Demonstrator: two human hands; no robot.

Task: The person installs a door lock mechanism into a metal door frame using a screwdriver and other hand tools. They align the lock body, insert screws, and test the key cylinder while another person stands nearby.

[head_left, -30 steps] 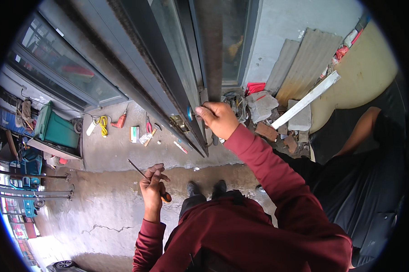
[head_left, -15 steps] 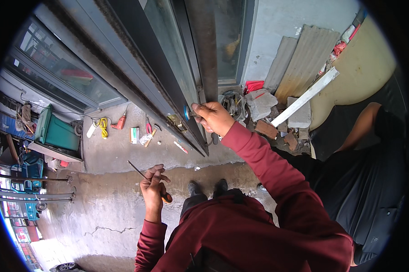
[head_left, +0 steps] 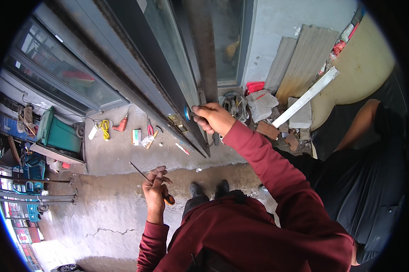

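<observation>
My left hand [head_left: 154,194] is closed round a screwdriver [head_left: 169,199] with an orange-and-black handle; its thin shaft points up and to the left. It hangs over the floor, apart from the door. My right hand [head_left: 216,119] pinches something on the face of the dark grey framed glass door [head_left: 168,84], right beside a round blue-rimmed fitting [head_left: 187,113]. What the fingertips grip is hidden. A brass-coloured lock plate [head_left: 175,121] sits in the door's edge, to the left of that hand.
On the floor beyond the door lie a red drill [head_left: 121,123], a yellow cord [head_left: 105,129], pliers [head_left: 150,128] and a small box [head_left: 136,137]. Rubble and bricks [head_left: 268,130] are heaped at right under a white board [head_left: 306,97]. Another person in dark clothes [head_left: 358,177] is close on the right.
The view has shifted slightly. My right hand stays at the same spot on the door, and my left hand still holds the screwdriver in nearly the same pose.
</observation>
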